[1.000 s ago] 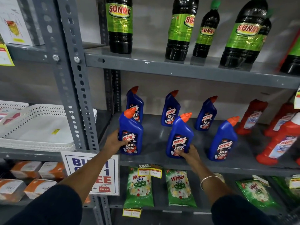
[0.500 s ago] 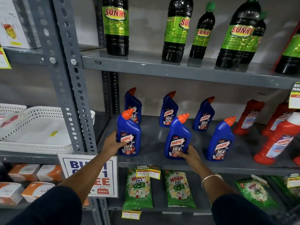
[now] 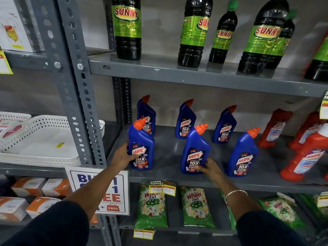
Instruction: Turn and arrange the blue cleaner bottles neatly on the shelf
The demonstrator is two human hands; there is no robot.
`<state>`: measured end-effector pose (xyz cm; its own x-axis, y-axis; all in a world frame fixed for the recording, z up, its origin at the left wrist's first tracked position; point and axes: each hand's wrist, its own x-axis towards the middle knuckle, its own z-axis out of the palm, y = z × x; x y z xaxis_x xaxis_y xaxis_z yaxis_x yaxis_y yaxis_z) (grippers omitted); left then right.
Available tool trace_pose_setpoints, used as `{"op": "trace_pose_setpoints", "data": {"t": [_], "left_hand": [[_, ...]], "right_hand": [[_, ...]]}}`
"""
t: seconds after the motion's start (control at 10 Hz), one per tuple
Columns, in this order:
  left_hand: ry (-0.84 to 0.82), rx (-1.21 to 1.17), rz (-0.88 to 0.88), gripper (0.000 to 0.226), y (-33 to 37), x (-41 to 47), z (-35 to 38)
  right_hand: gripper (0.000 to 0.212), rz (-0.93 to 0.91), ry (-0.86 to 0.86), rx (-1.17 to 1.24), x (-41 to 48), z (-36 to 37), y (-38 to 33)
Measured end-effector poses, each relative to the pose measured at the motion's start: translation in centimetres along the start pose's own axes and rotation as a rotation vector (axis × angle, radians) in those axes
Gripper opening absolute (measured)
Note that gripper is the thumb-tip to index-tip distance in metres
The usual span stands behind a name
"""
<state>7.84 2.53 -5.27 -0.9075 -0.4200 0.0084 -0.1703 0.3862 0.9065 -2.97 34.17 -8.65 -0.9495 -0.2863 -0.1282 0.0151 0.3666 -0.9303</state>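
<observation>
Several blue Harpic cleaner bottles with orange caps stand in two rows on the grey middle shelf [image 3: 170, 155], labels facing me. My left hand [image 3: 122, 156] grips the front-left blue bottle [image 3: 141, 144] at its lower left side. My right hand [image 3: 210, 167] holds the base of the front-middle blue bottle [image 3: 194, 150] from the right. A third front blue bottle [image 3: 242, 153] stands free to the right. Three more blue bottles [image 3: 185, 118] stand behind, near the back wall.
Red cleaner bottles [image 3: 307, 153] crowd the shelf's right end. Dark Sunny bottles [image 3: 192, 31] stand on the shelf above. Green Wheel packets [image 3: 195, 205] lie on the shelf below. A slotted steel upright [image 3: 79, 96] and a white basket [image 3: 39, 139] are at left.
Both hands stay on the same two front bottles. The bottles have barely shifted; the view has moved slightly.
</observation>
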Motion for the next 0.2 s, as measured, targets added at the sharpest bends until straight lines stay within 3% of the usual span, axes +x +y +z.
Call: {"op": "trace_pose_setpoints", "data": {"t": [0.1, 0.2], "left_hand": [[-0.023, -0.016, -0.003, 0.068, 0.0, -0.1, 0.1], [0.017, -0.08, 0.009, 0.084, 0.4, -0.6, 0.2]], "right_hand": [[0.059, -0.002, -0.023, 0.039, -0.3, -0.2, -0.2], [0.081, -0.024, 0.084, 0.089, -1.0, 0.1, -1.2]]}}
